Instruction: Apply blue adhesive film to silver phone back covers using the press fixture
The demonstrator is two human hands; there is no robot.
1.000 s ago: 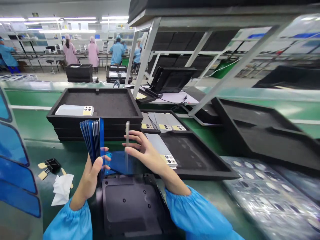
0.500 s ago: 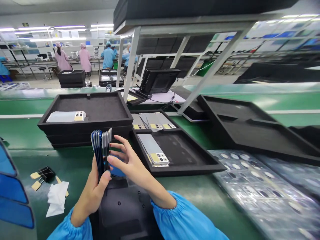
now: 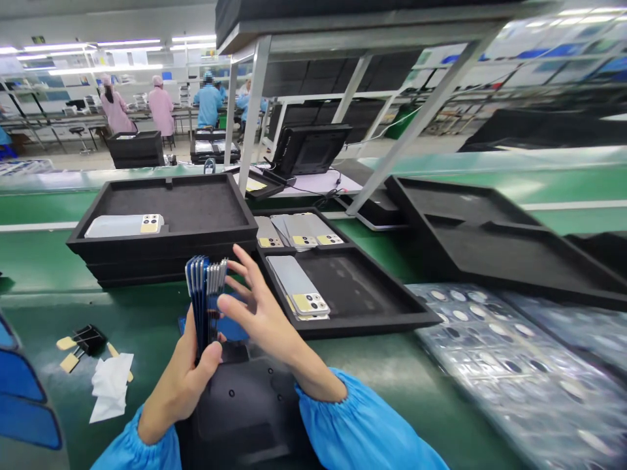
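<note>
My left hand [image 3: 183, 375] is wrapped round the lower part of a stack of thin phone panels [image 3: 203, 294], held upright, edges toward me, fanned slightly at the top. The panels look blue on the left and silver on the right. My right hand [image 3: 259, 313] is beside the stack's right side, its fingers apart and curved, the fingertips close to the panels; whether they touch cannot be made out. Below both hands lies a black plastic holder [image 3: 245, 411]. Blue flat pieces [image 3: 232, 328] show behind the stack, partly hidden by my hands.
A foam tray [image 3: 372, 287] with silver phone panels [image 3: 296, 284] lies behind my right hand. Stacked trays [image 3: 166, 241] stand at the left. Nearer left are a binder clip [image 3: 89, 339] and white tissue [image 3: 112, 385]. Plastic blister sheets [image 3: 514, 352] lie right. People [image 3: 160, 108] work far back.
The held stack has shifted slightly right and down, and its top edges are spread a little differently. My right fingers have risen slightly. The whole view has tilted a little.
</note>
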